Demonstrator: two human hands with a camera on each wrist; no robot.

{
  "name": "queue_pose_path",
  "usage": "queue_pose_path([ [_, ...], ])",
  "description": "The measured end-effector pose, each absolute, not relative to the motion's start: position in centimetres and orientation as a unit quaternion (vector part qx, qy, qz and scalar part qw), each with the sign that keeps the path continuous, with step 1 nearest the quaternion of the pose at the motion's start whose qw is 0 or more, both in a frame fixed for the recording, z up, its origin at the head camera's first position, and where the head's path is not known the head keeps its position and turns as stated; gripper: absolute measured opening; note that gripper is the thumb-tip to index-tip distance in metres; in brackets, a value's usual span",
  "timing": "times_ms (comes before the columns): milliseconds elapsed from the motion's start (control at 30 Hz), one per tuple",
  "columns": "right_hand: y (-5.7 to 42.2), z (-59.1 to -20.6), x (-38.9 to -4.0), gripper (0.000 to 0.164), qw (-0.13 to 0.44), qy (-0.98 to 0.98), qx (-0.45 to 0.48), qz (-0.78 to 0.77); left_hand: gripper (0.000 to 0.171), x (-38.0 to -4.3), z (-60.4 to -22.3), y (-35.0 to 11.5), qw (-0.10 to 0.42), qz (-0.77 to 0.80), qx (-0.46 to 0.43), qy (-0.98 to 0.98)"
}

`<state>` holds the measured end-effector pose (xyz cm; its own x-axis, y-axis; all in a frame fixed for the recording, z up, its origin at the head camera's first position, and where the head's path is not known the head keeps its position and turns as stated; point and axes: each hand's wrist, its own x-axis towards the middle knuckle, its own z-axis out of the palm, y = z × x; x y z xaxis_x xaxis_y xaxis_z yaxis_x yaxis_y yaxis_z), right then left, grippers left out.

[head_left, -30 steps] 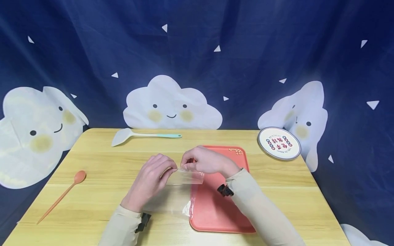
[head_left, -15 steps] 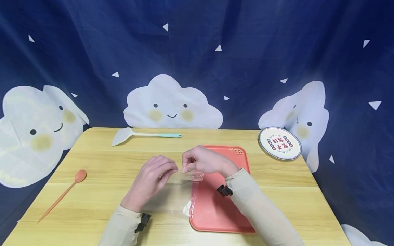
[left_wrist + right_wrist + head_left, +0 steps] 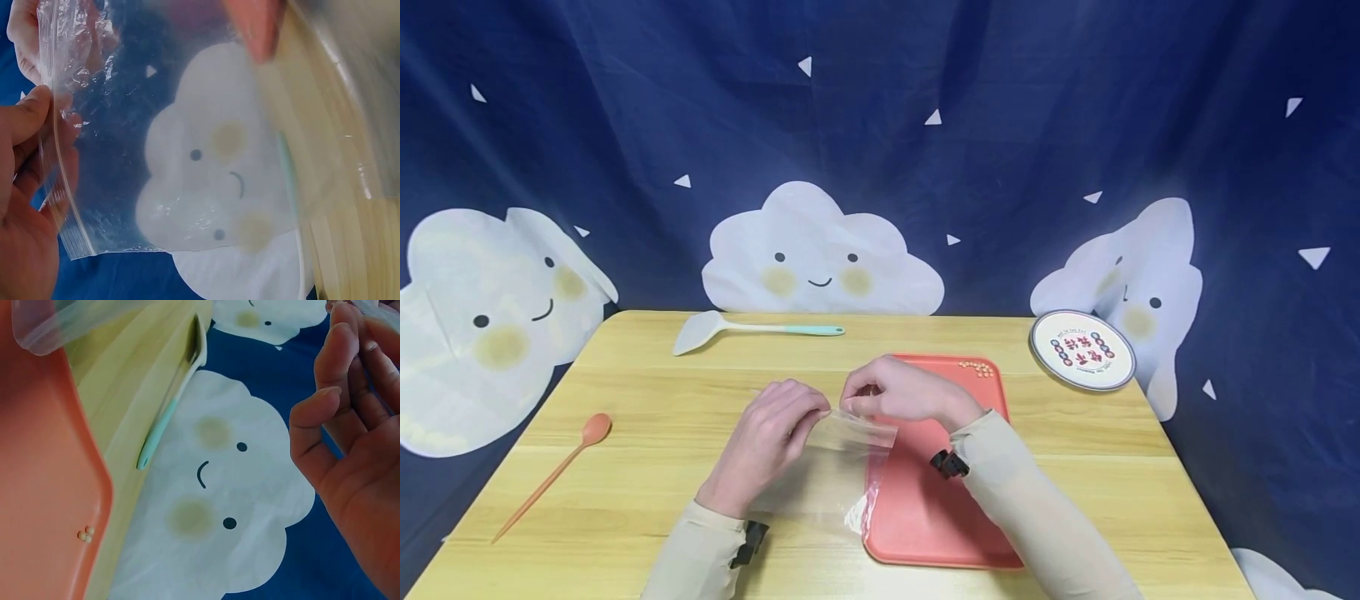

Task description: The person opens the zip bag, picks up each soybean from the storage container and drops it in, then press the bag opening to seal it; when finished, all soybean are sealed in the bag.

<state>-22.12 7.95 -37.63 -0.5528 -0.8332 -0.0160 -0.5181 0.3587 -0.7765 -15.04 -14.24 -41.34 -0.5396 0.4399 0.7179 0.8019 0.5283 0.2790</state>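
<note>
Fingers pinching, left hand point(image 3: 767, 437) and right hand point(image 3: 902, 396), lower centre! Red tray point(image 3: 940, 517) lies just right; clear bag point(image 3: 831, 475) hangs directly below the fingertips gripping its top edge; tiny yellow beads point(image 3: 976, 364) dot the tray's upper right.

Head cam: above table point(image 3: 662, 417), facing forward-down, wide.
Wrist cams: close-in, rolled sideways; both share the cloud print point(image 3: 269, 487), mid-frame.
</note>
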Motion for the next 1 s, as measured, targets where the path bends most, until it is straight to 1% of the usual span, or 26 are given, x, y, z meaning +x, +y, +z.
queue_pose_path([
  [233,7.93,-37.6,-22.12,0.012,0.22,0.785,-0.426,-0.392,0.005,-14.93,-41.37,-14.16,0.298,-0.293,-0.373,-0.828],
  [467,7.8,-37.49,-22.2,0.011,0.215,0.787,-0.444,-0.372,0.007,-14.98,-41.55,-14.1,0.305,-0.276,-0.374,-0.831],
  [667,7.69,-37.61,-22.2,0.01,0.22,0.787,-0.441,-0.372,0.009,-14.99,-41.57,-13.95,0.3,-0.269,-0.378,-0.833],
  [800,7.57,-37.8,-22.2,0.01,0.228,0.785,-0.434,-0.38,0.002,-14.92,-41.53,-13.92,0.293,-0.274,-0.379,-0.834],
  [1000,7.49,-38.1,-22.31,0.01,0.229,0.784,-0.424,-0.392,0.004,-14.72,-41.66,-14.16,0.283,-0.277,-0.372,-0.839],
])
